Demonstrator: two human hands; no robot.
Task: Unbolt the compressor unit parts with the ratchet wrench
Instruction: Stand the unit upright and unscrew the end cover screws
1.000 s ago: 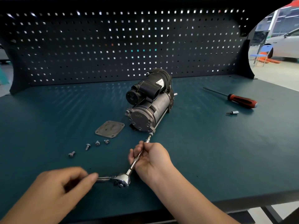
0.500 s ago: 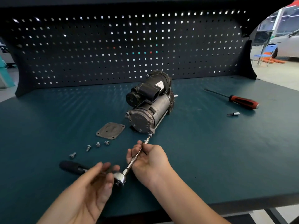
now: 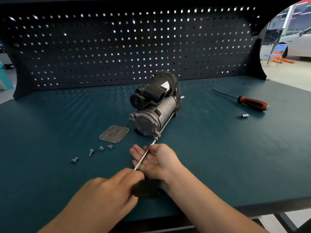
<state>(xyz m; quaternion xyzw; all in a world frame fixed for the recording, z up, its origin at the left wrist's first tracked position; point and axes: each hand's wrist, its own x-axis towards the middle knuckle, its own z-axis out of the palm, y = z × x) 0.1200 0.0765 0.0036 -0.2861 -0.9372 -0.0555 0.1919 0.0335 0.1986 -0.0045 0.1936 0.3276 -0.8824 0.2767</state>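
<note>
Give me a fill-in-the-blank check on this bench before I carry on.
Loose bolts beside the plate number ____.
The plate lies to the ____ of the compressor.
The screwdriver handle is black and ____.
The open hand under the wrench is the person's ____.
Missing words: four; left; red; right.

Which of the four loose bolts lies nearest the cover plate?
The rightmost bolt, just in front of the plate; the others lie farther left, each one more distant.
</note>
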